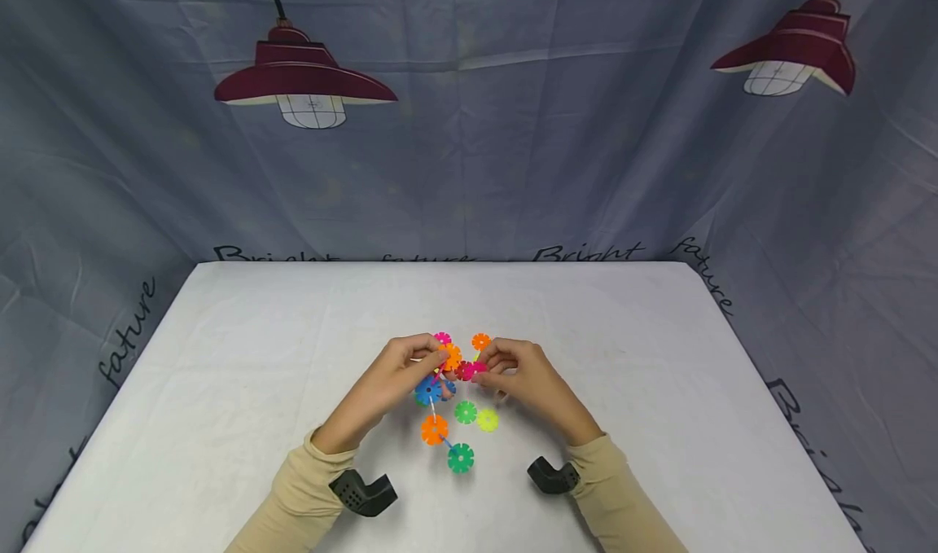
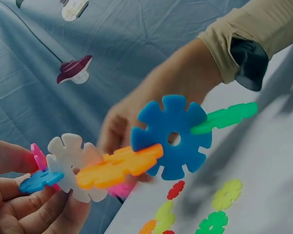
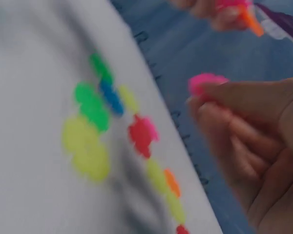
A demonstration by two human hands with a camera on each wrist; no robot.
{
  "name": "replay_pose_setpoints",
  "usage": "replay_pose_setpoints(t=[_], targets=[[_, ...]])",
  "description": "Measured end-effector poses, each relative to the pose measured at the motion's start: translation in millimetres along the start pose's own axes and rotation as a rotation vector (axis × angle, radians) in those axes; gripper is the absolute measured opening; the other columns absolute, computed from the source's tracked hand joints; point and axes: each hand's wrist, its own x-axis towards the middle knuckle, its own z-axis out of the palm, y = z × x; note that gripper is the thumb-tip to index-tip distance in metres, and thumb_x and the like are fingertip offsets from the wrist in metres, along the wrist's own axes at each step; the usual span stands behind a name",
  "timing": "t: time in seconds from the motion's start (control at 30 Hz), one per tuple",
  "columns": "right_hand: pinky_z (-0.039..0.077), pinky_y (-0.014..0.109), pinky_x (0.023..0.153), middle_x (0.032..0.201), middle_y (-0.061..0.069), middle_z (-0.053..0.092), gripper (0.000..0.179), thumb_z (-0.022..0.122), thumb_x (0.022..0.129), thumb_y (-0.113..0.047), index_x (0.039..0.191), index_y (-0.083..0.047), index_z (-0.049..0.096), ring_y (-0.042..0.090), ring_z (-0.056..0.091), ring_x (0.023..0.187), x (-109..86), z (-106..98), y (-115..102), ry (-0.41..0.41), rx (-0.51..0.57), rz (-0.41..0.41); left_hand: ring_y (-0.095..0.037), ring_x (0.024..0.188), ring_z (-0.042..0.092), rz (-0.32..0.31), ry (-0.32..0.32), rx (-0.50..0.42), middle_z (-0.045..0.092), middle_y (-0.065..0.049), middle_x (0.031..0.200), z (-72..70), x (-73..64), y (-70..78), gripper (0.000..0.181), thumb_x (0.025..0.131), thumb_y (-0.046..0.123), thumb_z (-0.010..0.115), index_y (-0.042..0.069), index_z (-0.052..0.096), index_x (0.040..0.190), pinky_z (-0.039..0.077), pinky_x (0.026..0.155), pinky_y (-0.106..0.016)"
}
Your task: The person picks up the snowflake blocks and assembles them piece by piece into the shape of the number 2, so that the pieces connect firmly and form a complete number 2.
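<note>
My left hand [image 1: 396,370] holds a linked chain of notched plastic snowflake discs, its thumb and fingers at the upper end. In the left wrist view the chain runs from a light-blue disc [image 2: 41,180] through a white disc [image 2: 71,163], an orange disc [image 2: 122,165] and a large blue disc [image 2: 173,139] to a green disc [image 2: 229,118]. Between thumb and fingertip, my right hand [image 1: 531,370] pinches a pink disc [image 3: 205,82]. Both hands are above the table, close together; the pink disc looks apart from the chain in the right wrist view.
Loose discs lie on the white table [image 1: 623,341] beneath and beyond the hands, among them a green disc [image 1: 465,412], a yellow disc [image 1: 487,420] and an orange disc [image 1: 480,341]. A grey-blue curtain [image 1: 454,146] hangs behind the table.
</note>
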Motion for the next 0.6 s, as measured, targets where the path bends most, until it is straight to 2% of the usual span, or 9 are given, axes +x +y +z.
replay_pose_setpoints(t=[0.1,0.2,0.33,0.53,0.6], targets=[[0.063,0.039,0.062,0.091,0.014,0.075,0.020,0.083,0.087,-0.011,0.100,-0.005,0.070,0.034,0.073,0.079,-2.0,-2.8,-9.5,0.063,0.115,-0.064,-0.046,0.085,0.074,0.000,-0.001,-0.006,0.076,-0.013,0.090,-0.3,-0.3,0.5,0.030,0.108,0.026,0.056,-0.002,0.066,0.104,0.059,0.080,-0.029],[0.063,0.038,0.064,0.095,0.016,0.076,0.019,0.083,0.087,-0.010,0.100,-0.005,0.070,0.025,0.075,0.082,-4.3,-3.9,-16.6,0.098,0.160,-0.119,-0.044,0.083,0.074,-0.002,-0.004,-0.012,0.077,-0.011,0.089,-0.1,-0.4,1.1,0.030,0.108,0.026,0.056,-0.002,0.067,0.103,0.059,0.075,-0.028],[0.063,0.036,0.064,0.096,0.015,0.076,0.016,0.083,0.087,-0.009,0.098,-0.006,0.071,0.016,0.075,0.079,-6.4,-2.6,-22.4,0.133,0.154,-0.170,-0.042,0.081,0.075,-0.007,-0.009,-0.016,0.078,-0.011,0.092,0.3,-0.3,1.7,0.032,0.108,0.026,0.056,-0.005,0.066,0.105,0.059,0.071,-0.028],[0.062,0.037,0.062,0.091,0.010,0.076,0.012,0.084,0.086,-0.011,0.093,-0.009,0.075,0.016,0.070,0.068,-9.1,0.5,-24.8,0.169,0.095,-0.238,-0.027,0.077,0.076,-0.012,-0.012,0.001,0.079,-0.010,0.097,1.1,-0.5,2.7,0.031,0.107,0.027,0.057,-0.002,0.068,0.105,0.061,0.078,-0.035],[0.062,0.035,0.061,0.090,0.007,0.077,0.010,0.084,0.086,-0.011,0.093,-0.010,0.077,0.017,0.069,0.066,-9.6,1.5,-24.8,0.176,0.063,-0.275,-0.028,0.076,0.076,-0.011,-0.017,0.002,0.078,-0.009,0.091,1.3,-0.7,2.7,0.031,0.107,0.028,0.057,-0.001,0.067,0.102,0.060,0.080,-0.035]])
